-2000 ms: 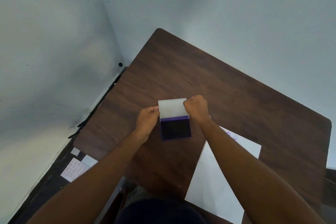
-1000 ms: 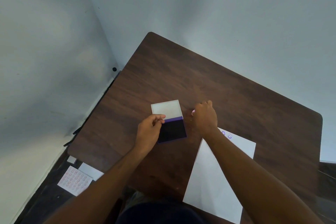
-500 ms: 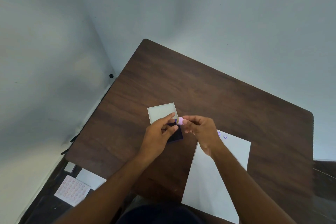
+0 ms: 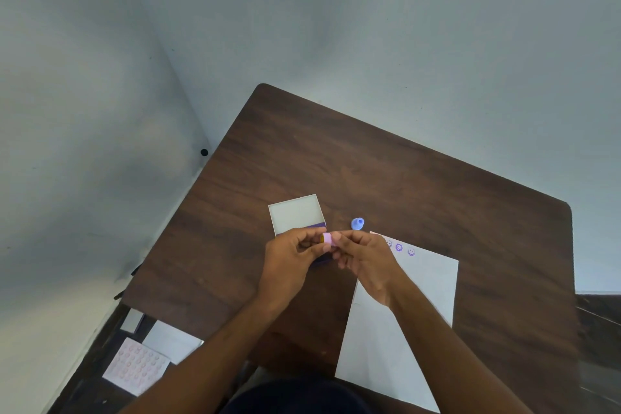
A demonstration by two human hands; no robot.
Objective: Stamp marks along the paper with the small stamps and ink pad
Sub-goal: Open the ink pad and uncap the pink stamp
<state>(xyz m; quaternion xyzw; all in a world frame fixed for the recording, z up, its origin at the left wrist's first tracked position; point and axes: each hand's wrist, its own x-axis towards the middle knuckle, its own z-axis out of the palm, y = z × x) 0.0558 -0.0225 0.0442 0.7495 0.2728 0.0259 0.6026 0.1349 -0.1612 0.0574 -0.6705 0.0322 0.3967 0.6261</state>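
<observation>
Now we are between marks, getting the next stamp ready. Nearest to us, our left hand (image 4: 292, 255) and right hand (image 4: 364, 259) meet above the table, and the fingertips of both pinch the same small pink cylindrical stamp (image 4: 326, 239), which lies on its side with one round end showing towards the left hand. Whether a cap is coming off we cannot tell; the fingers hide the join. Directly beneath the knuckles sits the dark purple ink pad (image 4: 317, 260), almost wholly covered by the hands, with its pale rectangular lid (image 4: 295, 213) folded open just beyond the left fingertips. Under our right wrist and forearm lies the white sheet of paper (image 4: 426, 282), and just beyond the right knuckles its far edge carries a short row of purple smiley marks (image 4: 399, 247). Slightly beyond the right fingertips a small blue stamp (image 4: 358, 223) stands on the dark brown wooden table (image 4: 369, 171), apart from both hands.

We judge the task barely begun: only a few marks, most of the sheet bare. Next we need the stamp turned face down in one hand, pressed onto the pad below, then carried right of the last mark.
</observation>
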